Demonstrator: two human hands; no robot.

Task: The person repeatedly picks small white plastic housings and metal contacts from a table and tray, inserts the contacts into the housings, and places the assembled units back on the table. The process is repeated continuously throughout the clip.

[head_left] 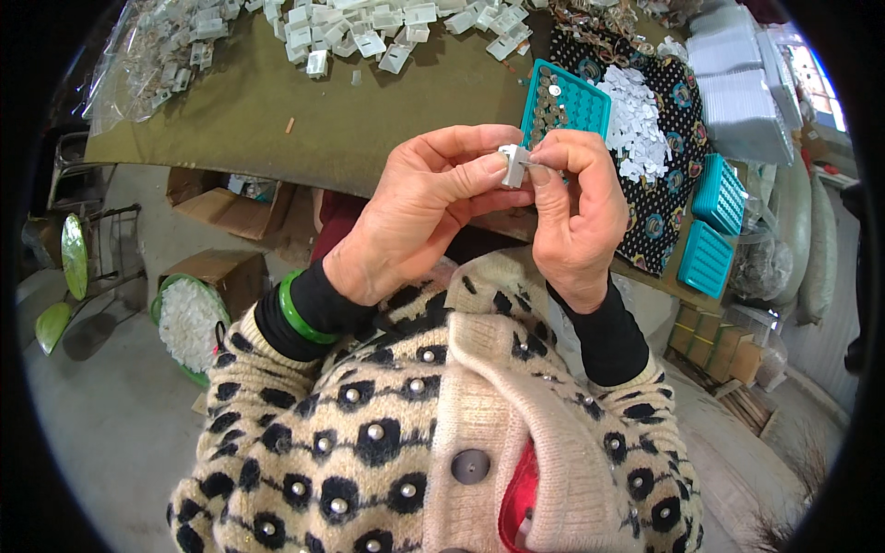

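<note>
Between the thumb and fingers of my left hand (pixel 410 189) is a small white plastic housing (pixel 515 168), held up in front of me over the near table edge. My right hand (pixel 585 217) closes in a pinch at the housing's right side, on a thin, pale piece (pixel 528 163) too small to name. Just beyond my hands lies a turquoise tray (pixel 597 118) with small round metal pieces (pixel 546 109) along its left side. Many small white flat pieces (pixel 638 124) are heaped to the right of the tray.
Clear-white plastic housings (pixel 369 41) cover the far table (pixel 230 138), with a bag of parts (pixel 166 69) at far left. Stacked white trays (pixel 737 78) and turquoise trays (pixel 708 258) stand at right. Below left are cardboard boxes (pixel 226 210) and a green basket (pixel 203 369) of white pieces.
</note>
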